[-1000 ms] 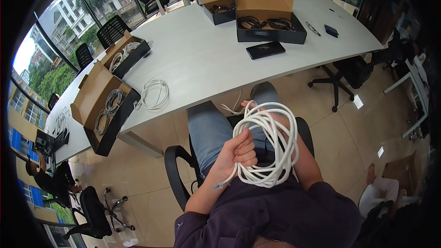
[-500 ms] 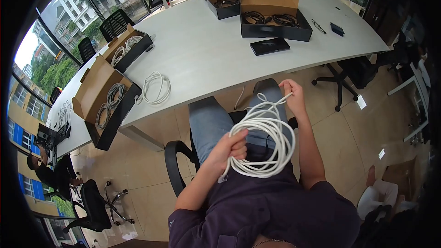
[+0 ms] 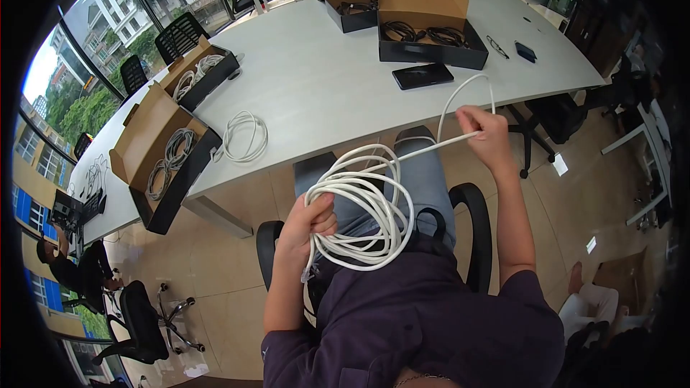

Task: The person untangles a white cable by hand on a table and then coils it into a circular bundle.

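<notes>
A thick coil of white cable (image 3: 392, 233) hangs over my lap, its loops fanned out to the right of my left hand (image 3: 310, 224), which is closed round the bundle. One length of the cable runs up and right to my right hand (image 3: 489, 140); the fingers there are pinched on it, and a loose loop arches above them over the table edge. A short cable end with a plug pokes out below my left hand. Beyond, a smaller coil of white cable (image 3: 245, 136) lies on the white table (image 3: 316, 79).
Open boxes with light cables (image 3: 171, 165) (image 3: 201, 75) stand at the left of the table, boxes with black cables (image 3: 431, 43) (image 3: 352, 14) at the back. A black phone (image 3: 422, 76), glasses (image 3: 497, 47) and a small dark item (image 3: 525, 52) lie nearby. A person (image 3: 79, 273) sits far left.
My right hand has moved right and pulled out a longer stretch of cable, with a loop now rising above it. My left hand and the coil have shifted left.
</notes>
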`<state>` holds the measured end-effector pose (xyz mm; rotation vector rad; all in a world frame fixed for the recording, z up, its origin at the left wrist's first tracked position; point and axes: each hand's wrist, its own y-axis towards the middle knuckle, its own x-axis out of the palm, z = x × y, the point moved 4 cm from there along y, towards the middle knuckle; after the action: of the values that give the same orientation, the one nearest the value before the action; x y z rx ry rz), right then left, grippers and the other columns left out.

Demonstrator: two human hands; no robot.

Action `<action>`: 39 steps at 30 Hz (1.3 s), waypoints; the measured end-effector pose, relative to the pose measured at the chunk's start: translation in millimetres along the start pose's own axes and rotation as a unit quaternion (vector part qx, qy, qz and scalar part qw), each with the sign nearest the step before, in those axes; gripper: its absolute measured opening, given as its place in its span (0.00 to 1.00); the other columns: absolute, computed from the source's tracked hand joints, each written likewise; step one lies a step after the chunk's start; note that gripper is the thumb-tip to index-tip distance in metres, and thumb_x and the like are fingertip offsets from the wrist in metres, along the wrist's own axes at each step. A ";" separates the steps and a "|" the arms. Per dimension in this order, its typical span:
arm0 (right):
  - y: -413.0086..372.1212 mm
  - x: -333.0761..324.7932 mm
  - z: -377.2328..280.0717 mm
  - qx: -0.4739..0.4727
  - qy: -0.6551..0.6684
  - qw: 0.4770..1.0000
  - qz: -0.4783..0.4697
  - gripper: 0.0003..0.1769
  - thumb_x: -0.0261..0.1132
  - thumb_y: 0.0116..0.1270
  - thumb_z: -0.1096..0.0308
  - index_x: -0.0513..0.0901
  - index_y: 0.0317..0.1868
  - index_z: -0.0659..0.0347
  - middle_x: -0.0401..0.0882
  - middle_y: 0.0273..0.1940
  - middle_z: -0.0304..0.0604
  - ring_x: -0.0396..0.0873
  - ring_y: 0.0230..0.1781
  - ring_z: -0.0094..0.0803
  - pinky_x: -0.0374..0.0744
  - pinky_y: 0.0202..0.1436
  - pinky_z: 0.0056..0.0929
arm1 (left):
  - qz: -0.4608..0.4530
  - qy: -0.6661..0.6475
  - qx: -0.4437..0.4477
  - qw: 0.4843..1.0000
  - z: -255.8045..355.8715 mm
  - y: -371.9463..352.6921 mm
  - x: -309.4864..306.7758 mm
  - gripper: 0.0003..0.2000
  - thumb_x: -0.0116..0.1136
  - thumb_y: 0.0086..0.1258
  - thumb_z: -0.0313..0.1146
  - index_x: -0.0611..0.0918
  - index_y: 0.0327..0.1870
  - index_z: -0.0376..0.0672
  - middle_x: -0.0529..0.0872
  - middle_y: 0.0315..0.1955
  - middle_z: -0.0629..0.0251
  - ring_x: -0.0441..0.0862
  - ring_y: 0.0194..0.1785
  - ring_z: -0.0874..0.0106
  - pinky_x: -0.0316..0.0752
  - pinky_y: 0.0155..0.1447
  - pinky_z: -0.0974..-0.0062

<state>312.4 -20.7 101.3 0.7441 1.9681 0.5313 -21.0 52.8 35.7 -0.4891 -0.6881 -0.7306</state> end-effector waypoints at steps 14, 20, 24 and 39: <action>-24.8 -7.7 -21.0 0.093 0.496 0.828 -0.245 0.17 0.61 0.73 0.60 0.85 0.41 0.68 0.69 0.22 0.29 0.57 0.20 0.15 0.56 0.23 0.18 | 0.025 0.467 0.037 0.883 1.6 8.7 -13.8 0.05 0.67 0.62 0.27 0.82 0.30 0.39 0.75 0.19 0.78 0.63 0.22 0.88 0.57 0.24 0.83; -23.6 -16.9 -50.9 0.002 0.390 0.898 -0.205 0.13 0.63 0.72 0.64 0.84 0.41 0.68 0.81 0.30 0.34 0.69 0.29 0.18 0.68 0.33 0.19 | 0.146 0.338 0.160 0.916 22.5 11.8 -19.3 0.05 0.65 0.61 0.24 0.80 0.28 0.40 0.73 0.18 0.77 0.64 0.20 0.87 0.57 0.24 0.83; -35.1 8.6 -34.4 0.044 0.378 0.907 -0.183 0.12 0.61 0.72 0.64 0.83 0.38 0.67 0.73 0.24 0.29 0.62 0.23 0.15 0.60 0.25 0.19 | 0.098 0.247 0.270 0.925 36.0 1.3 -27.4 0.06 0.64 0.64 0.26 0.78 0.29 0.39 0.71 0.18 0.76 0.61 0.19 0.87 0.53 0.22 0.83; -75.5 116.9 -67.8 0.171 0.396 0.891 -0.143 0.19 0.51 0.78 0.60 0.79 0.38 0.66 0.69 0.20 0.36 0.67 0.22 0.19 0.66 0.26 0.23 | -0.007 -0.226 0.230 0.947 8.1 24.4 -1.1 0.12 0.53 0.77 0.42 0.71 0.33 0.47 0.62 0.18 0.77 0.61 0.20 0.85 0.63 0.31 0.83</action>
<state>186.7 0.9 13.4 0.4486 2.9333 0.3279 -6.8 74.2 36.4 -0.2171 -1.2574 -0.4452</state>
